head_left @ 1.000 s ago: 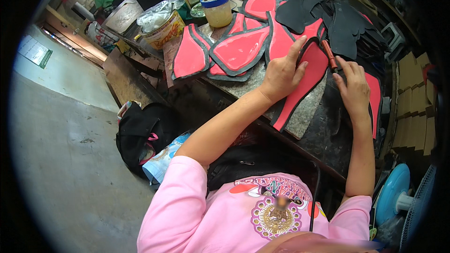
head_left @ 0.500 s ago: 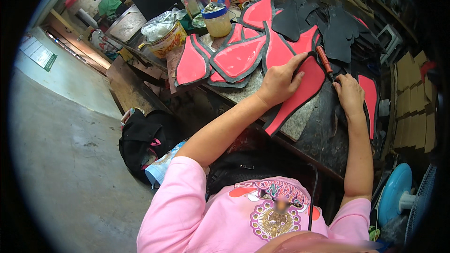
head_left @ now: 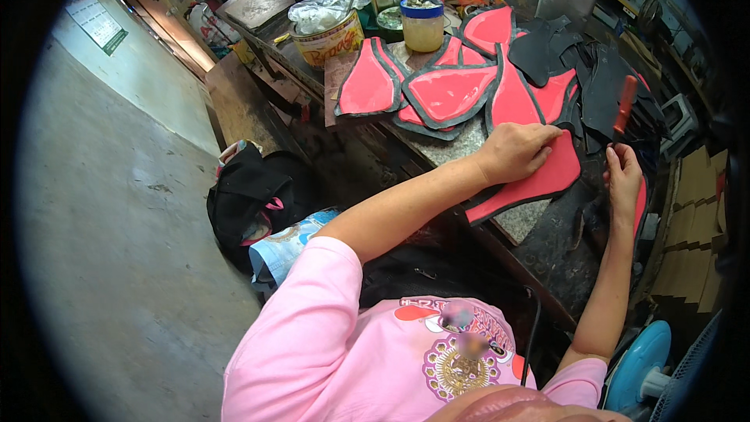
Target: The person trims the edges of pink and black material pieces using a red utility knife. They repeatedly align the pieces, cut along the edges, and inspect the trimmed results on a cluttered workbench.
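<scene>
My left hand lies across the upper part of a pink panel with a dark edge, its fingers curled and gripping there. The panel tapers to a point past the near table edge. To its right, my right hand pinches the dark lower end of a red-handled tool, whose handle points up and away. The tool's exact kind cannot be made out. Beyond my left hand several more pink panels with dark borders overlap, some with glossy wet-looking patches. Another pink panel shows partly behind my right wrist.
Black cut pieces are heaped at the far right of the table. An open jar with a blue rim and a plastic-covered tin stand at the back. Stacked brown cardboard and a blue fan are at right.
My right hand has moved right, away from the pink panel, with the red-handled tool in it. My left hand stays on the panel. The whole view has shifted.
</scene>
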`<act>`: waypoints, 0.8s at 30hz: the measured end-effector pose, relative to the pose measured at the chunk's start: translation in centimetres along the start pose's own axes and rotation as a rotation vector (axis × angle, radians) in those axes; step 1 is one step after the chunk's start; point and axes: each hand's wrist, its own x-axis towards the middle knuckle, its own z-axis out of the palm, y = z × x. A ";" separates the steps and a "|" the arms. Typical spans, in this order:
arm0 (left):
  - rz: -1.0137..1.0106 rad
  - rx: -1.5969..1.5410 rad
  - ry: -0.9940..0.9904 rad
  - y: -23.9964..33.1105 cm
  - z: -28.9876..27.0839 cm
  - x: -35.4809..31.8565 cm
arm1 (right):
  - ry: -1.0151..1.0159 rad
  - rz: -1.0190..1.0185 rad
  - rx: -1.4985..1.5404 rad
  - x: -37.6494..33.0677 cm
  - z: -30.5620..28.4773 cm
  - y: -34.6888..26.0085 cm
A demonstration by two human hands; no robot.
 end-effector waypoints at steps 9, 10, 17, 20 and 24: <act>0.009 0.052 -0.066 0.2 -0.2 0.1 | -0.169 0.054 0.544 -3.4 2.7 -3.5; 0.014 0.050 -0.067 0.2 -0.2 0.1 | -0.189 0.031 0.549 -3.5 2.8 -3.7; 0.012 0.069 -0.067 -0.1 0.3 0.0 | -0.235 -0.050 0.552 -2.9 3.7 -2.8; 0.006 0.105 -0.110 0.1 0.1 0.1 | -0.217 -0.044 0.586 -2.6 3.6 -2.7; 0.004 0.148 -0.139 0.2 -0.1 0.2 | -0.186 -0.085 0.633 -2.6 3.4 -2.8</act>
